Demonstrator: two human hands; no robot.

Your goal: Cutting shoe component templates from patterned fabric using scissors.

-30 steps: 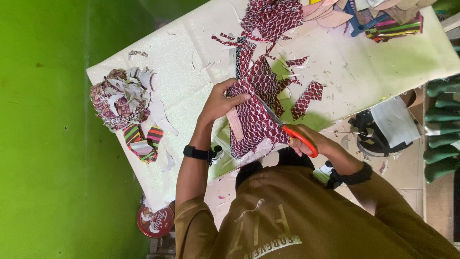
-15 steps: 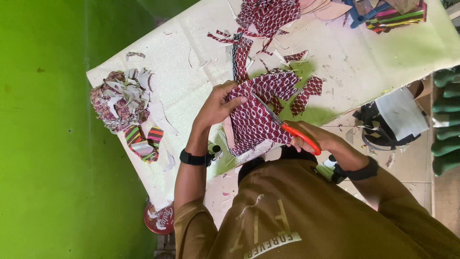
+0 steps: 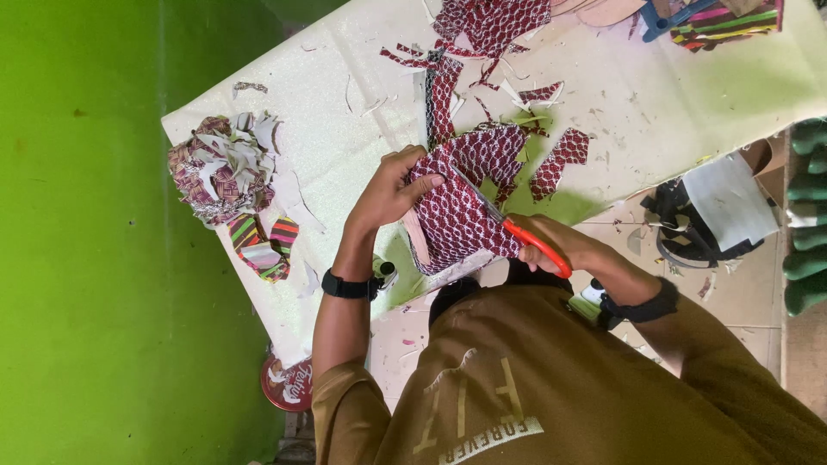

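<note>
My left hand [image 3: 388,185], with a black watch on the wrist, grips the edge of a red and white patterned fabric piece [image 3: 461,211] held just above the white table [image 3: 345,77]. My right hand [image 3: 564,245] is closed on orange-handled scissors [image 3: 534,244]. Their blades lie in the fabric, pointing toward my left thumb. A smaller cut piece of the same fabric [image 3: 560,159] rests on the table just past the scissors.
A heap of fabric and paper scraps [image 3: 224,168] lies at the table's left end, with striped cut pieces [image 3: 263,245] beside it. More patterned cloth [image 3: 491,21] lies at the far side. A red round tin [image 3: 287,385] sits on the floor; green objects [image 3: 810,215] stand at the right.
The fabric piece has turned in my left hand and the scissor blades have pushed further into it. My right hand has shifted slightly lower and to the right.
</note>
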